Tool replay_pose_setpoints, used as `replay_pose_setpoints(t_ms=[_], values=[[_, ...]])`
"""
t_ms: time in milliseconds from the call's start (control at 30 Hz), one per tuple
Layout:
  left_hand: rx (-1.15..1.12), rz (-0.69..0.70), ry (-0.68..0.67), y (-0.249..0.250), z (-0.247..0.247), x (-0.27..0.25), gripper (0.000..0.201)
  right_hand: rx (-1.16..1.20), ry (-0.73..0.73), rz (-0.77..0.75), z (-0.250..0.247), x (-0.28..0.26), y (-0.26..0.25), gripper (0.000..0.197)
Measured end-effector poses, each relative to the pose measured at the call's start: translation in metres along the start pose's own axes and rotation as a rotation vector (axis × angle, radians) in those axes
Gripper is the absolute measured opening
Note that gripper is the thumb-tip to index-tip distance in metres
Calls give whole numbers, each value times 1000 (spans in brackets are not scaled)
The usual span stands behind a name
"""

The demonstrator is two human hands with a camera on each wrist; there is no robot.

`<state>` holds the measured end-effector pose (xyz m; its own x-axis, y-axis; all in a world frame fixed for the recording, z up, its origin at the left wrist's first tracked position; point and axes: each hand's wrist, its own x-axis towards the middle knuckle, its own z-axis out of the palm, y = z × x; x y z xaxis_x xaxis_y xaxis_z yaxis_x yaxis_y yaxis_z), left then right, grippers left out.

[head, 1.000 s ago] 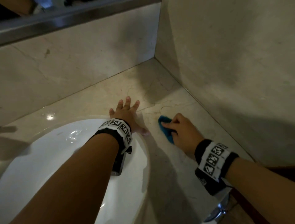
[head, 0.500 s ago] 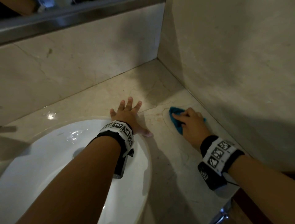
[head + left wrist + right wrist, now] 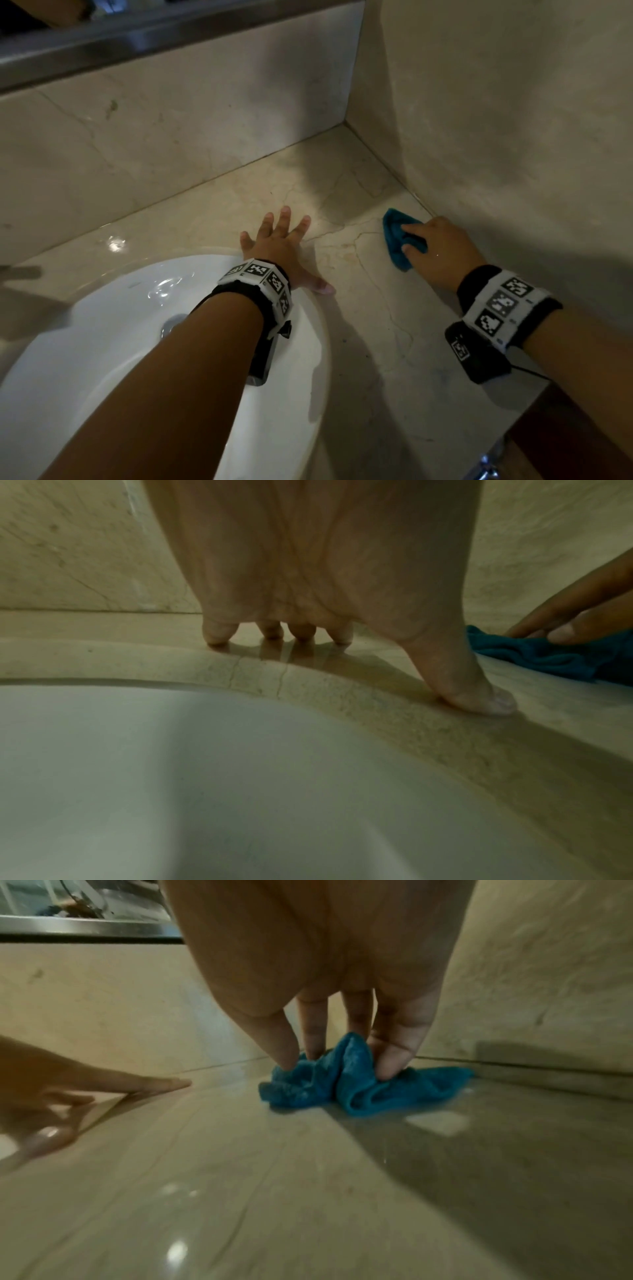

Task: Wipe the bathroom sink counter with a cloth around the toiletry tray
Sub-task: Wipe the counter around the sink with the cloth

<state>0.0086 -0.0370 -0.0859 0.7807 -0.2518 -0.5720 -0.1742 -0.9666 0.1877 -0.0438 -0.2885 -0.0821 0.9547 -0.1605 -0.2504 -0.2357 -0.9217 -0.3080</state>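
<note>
A bunched blue cloth (image 3: pixel 397 240) (image 3: pixel 342 1085) (image 3: pixel 534 656) lies on the beige marble counter (image 3: pixel 359 291) close to the right wall. My right hand (image 3: pixel 438 250) (image 3: pixel 329 1031) grips it from above, thumb and fingers pinching its folds and pressing it to the stone. My left hand (image 3: pixel 277 246) (image 3: pixel 308 588) rests flat with fingers spread on the counter at the sink's far right rim, thumb stretched toward the cloth. No toiletry tray shows in any view.
A white oval sink (image 3: pixel 102 359) fills the lower left, its drain (image 3: pixel 173 323) partly hidden by my left forearm. Marble walls (image 3: pixel 496 120) meet in a corner behind the counter. A metal ledge (image 3: pixel 137 41) runs along the top. A chrome fitting (image 3: pixel 486 466) sits below the counter's front edge.
My right hand has slid the cloth away from the sink, to the right and farther back toward the right wall. The left hand has stayed planted on the counter.
</note>
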Motion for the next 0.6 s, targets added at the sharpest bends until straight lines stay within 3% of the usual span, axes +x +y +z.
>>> replay_pose_setpoints(t_ms=[100, 233, 367, 533, 600], values=[[-4, 3, 1, 1, -1, 0, 134, -91, 4, -24, 13, -6, -11, 51], [0, 1, -1, 1, 0, 1, 134, 94, 91, 0, 13, 16, -12, 37], [14, -2, 4, 1, 0, 4, 135, 72, 117, 26, 12, 39, -16, 38], [30, -13, 3, 2, -2, 5, 136, 126, -31, -262, 38, 10, -46, 41], [24, -13, -2, 2, -1, 5, 136, 106, -27, -266, 34, 15, -41, 41]])
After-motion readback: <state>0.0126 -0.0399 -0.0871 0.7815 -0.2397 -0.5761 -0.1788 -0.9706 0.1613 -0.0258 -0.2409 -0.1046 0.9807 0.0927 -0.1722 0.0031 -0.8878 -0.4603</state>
